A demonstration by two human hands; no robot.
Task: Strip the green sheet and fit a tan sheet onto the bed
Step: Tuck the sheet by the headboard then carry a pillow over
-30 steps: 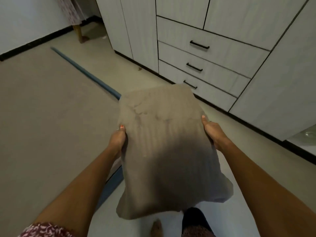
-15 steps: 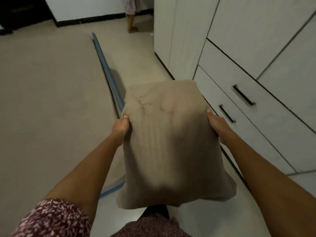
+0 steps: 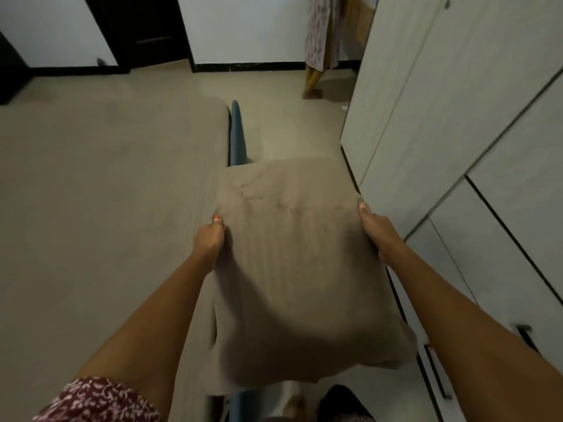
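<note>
The pillow (image 3: 304,260) swings round from facing the wardrobe (image 3: 457,147) to line up along the bed (image 3: 106,208), whose tan sheet (image 3: 91,254) looks already fitted, so this reads as finishing touches. Left hand (image 3: 210,239) and right hand (image 3: 376,229) clamp its sides, each grip curled round an edge, held over the bed's near edge.

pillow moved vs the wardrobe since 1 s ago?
Yes. The pillow, held by both hands, has passed the wardrobe drawers and now overlaps the bed edge.

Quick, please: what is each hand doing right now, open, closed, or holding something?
Left hand: closed, gripping the left edge of the pillow.
Right hand: closed, gripping the pillow's right edge.
</note>
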